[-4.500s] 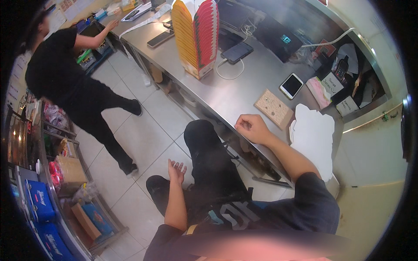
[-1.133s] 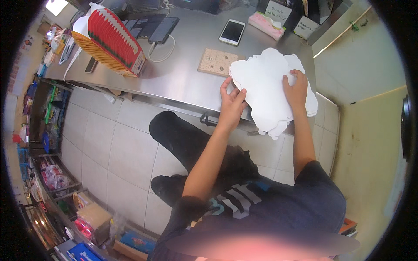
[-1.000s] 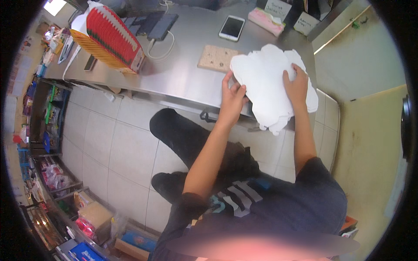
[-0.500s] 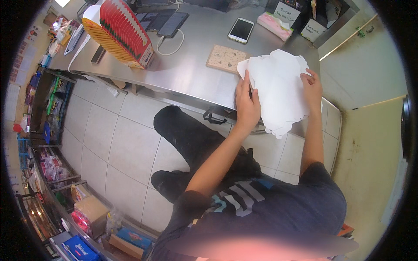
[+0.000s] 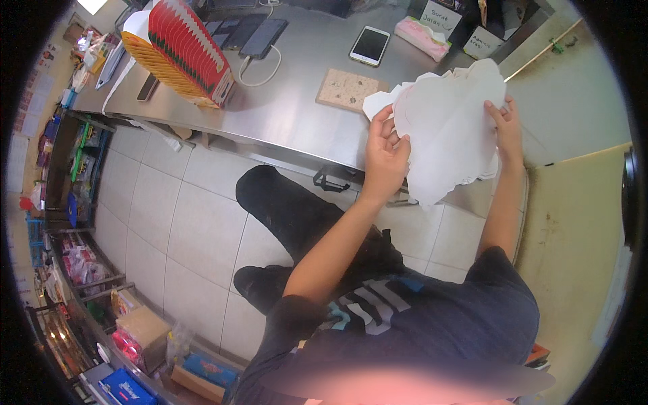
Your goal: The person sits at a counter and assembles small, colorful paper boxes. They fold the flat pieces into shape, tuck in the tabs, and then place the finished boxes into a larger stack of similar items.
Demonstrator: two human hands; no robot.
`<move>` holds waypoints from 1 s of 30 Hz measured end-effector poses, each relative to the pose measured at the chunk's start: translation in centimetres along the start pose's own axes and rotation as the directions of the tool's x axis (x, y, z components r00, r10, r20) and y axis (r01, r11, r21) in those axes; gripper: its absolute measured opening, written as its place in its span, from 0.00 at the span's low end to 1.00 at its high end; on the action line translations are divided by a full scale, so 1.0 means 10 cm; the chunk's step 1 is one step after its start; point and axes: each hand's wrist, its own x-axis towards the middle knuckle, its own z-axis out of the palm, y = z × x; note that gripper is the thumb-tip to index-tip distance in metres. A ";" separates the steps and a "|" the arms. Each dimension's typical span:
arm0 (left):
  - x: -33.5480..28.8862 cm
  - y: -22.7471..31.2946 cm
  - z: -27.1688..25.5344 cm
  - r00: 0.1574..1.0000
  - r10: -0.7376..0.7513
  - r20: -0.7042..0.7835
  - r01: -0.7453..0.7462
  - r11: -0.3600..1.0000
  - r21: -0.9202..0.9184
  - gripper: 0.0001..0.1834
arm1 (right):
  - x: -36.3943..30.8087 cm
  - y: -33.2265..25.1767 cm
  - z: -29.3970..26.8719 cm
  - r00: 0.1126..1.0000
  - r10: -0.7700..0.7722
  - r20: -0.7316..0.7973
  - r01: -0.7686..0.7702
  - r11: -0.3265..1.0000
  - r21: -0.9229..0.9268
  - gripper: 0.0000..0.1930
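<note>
A stack of white die-cut card sheets (image 5: 449, 125) with scalloped edges lies between my hands, over the near right edge of the metal table. My left hand (image 5: 386, 158) is closed on the stack's left edge, its fingers curled over. At the right edge, my right hand (image 5: 506, 131) pinches the upper sheet between thumb and fingers. That upper sheet sits tilted and shifted to the right, and edges of the sheets underneath show at the upper left. Just left of the stack is a beige speckled block (image 5: 347, 90).
On the metal table (image 5: 283, 115) stand nested red and yellow cartons (image 5: 192, 57). A white-framed phone (image 5: 370, 45), a dark phone on a white cable (image 5: 264, 38) and a tissue pack (image 5: 423, 39) lie farther back. A wall (image 5: 574, 196) rises close on the right; stocked shelves (image 5: 88, 250) line the left.
The upper card sheet has moved up and to the right, away from the sheets beneath it. My right hand moved right with it; my left fingers have curled more over the edge.
</note>
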 end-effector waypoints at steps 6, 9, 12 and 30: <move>0.30 0.22 0.06 0.956 0.275 0.107 -0.289 0.946 0.150 0.37 | -0.10 -0.70 -0.18 0.890 -0.454 -0.033 0.455 0.890 0.033 0.33; 0.42 0.33 0.00 0.962 0.223 0.155 -0.249 0.952 0.178 0.37 | -0.19 -0.77 -0.17 0.868 -0.496 0.036 0.495 0.857 -0.140 0.33; 0.39 0.34 -0.09 0.977 0.152 0.151 -0.160 0.986 0.042 0.35 | -0.30 -0.74 -0.19 0.804 -0.581 0.130 0.584 0.729 -0.356 0.29; -0.78 0.89 -0.99 0.965 0.117 -0.236 0.010 0.879 0.476 0.38 | -1.05 -0.82 0.98 0.826 -0.335 0.454 0.325 0.940 0.102 0.31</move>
